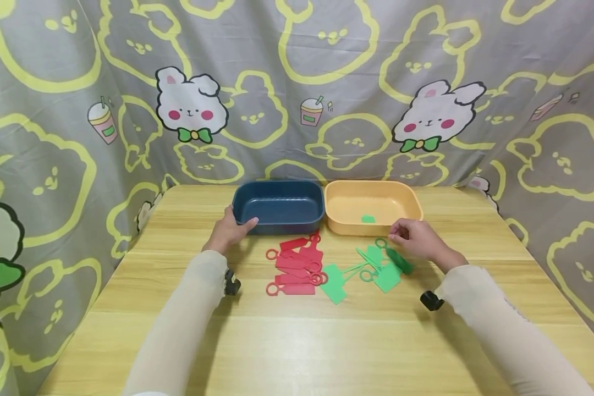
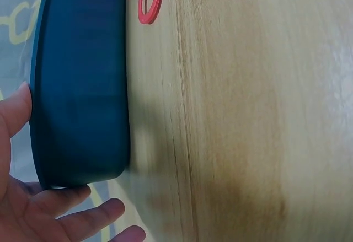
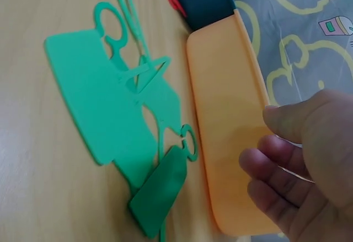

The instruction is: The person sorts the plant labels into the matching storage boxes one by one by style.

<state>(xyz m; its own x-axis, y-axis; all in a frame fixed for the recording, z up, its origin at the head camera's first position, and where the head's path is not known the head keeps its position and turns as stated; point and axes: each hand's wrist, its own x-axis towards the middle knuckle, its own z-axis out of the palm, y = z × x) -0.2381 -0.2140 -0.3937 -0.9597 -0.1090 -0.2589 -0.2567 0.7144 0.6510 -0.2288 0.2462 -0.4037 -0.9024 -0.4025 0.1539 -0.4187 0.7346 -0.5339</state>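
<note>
My left hand (image 1: 226,231) touches the left end of a dark blue plastic bin (image 1: 277,226), its thumb at the rim and its fingers spread along the end wall. My right hand (image 1: 416,237), fingers loosely curled with nothing seen between them, is by the front right corner of an orange bin (image 1: 340,226). One green piece (image 1: 368,219) lies inside that bin. In front of it are several flat green plastic tags (image 1: 388,276) with rings and thin strips; a darker green one (image 3: 160,192) lies nearest my right hand. Several red tags (image 1: 299,289) with rings lie before the blue bin.
Both bins stand side by side at the back of a wooden table (image 1: 287,346). Behind them hangs a grey patterned curtain (image 1: 277,99), which also closes off both sides. A small black wrist camera (image 1: 432,301) is worn on the right sleeve.
</note>
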